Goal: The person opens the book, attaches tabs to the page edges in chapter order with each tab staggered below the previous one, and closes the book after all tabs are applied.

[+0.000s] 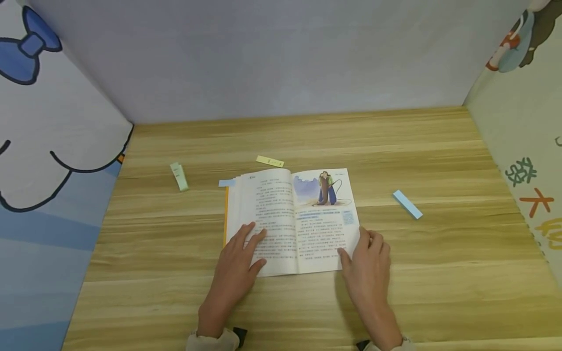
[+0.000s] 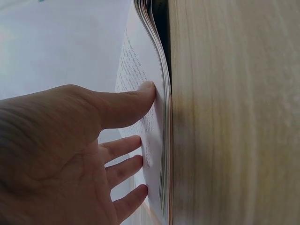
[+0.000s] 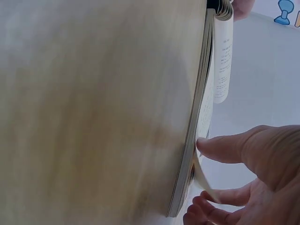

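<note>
An open book lies on the wooden table, printed text on both pages and a coloured drawing at the top of the right page. My left hand rests on the lower left page with its fingers spread; the left wrist view shows the thumb and fingertips touching the paper. At the book's lower right edge my right hand pinches a page. In the right wrist view that page bends up from the stack, thumb on one side and fingers on the other. A pale blue tab sticks out at the upper left.
A pale green sticky-note strip lies left of the book, a yellow strip just behind it, and a blue sticky-note pad to its right. Printed panels stand at both sides, with a plain grey wall at the back.
</note>
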`<state>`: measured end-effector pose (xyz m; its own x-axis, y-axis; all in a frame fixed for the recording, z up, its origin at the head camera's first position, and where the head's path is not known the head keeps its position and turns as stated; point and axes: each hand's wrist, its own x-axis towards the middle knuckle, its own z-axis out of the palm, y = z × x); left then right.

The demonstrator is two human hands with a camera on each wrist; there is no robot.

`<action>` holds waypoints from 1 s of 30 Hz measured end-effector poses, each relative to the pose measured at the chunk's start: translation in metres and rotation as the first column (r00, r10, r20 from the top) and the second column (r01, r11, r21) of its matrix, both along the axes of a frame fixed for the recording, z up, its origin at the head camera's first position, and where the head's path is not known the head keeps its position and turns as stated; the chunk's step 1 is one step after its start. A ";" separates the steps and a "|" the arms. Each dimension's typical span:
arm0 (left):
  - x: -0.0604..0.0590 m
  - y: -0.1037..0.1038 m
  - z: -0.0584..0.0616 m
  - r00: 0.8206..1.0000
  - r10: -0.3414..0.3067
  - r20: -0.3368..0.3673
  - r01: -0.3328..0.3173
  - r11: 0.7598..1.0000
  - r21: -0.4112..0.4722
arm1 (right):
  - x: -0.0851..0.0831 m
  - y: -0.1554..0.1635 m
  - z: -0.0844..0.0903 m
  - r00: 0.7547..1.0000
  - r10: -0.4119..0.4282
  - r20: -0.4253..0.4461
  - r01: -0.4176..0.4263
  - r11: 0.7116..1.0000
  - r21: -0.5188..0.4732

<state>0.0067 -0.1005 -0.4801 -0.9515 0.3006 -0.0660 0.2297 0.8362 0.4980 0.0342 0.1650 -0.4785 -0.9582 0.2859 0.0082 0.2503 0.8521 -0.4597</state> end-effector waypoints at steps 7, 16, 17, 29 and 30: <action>-0.001 0.000 -0.002 1.000 0.000 -0.009 -0.001 1.000 -0.007 | -0.001 -0.001 0.001 1.000 0.024 -0.010 -0.025 0.991 -0.128; -0.002 0.000 -0.002 1.000 0.005 0.004 -0.005 1.000 -0.016 | 0.002 -0.001 0.006 0.993 0.110 -0.046 -0.119 0.896 -0.428; -0.002 0.000 -0.001 1.000 0.006 0.006 -0.006 1.000 -0.015 | 0.001 -0.002 0.007 0.993 0.112 -0.047 -0.121 0.877 -0.466; -0.001 0.001 0.000 1.000 0.013 0.018 -0.013 1.000 -0.016 | 0.007 -0.014 0.006 0.954 0.268 -0.135 -0.300 0.840 -0.453; -0.001 0.001 -0.001 1.000 0.014 0.020 -0.014 1.000 -0.017 | 0.008 -0.015 0.004 0.943 0.292 -0.158 -0.332 0.843 -0.423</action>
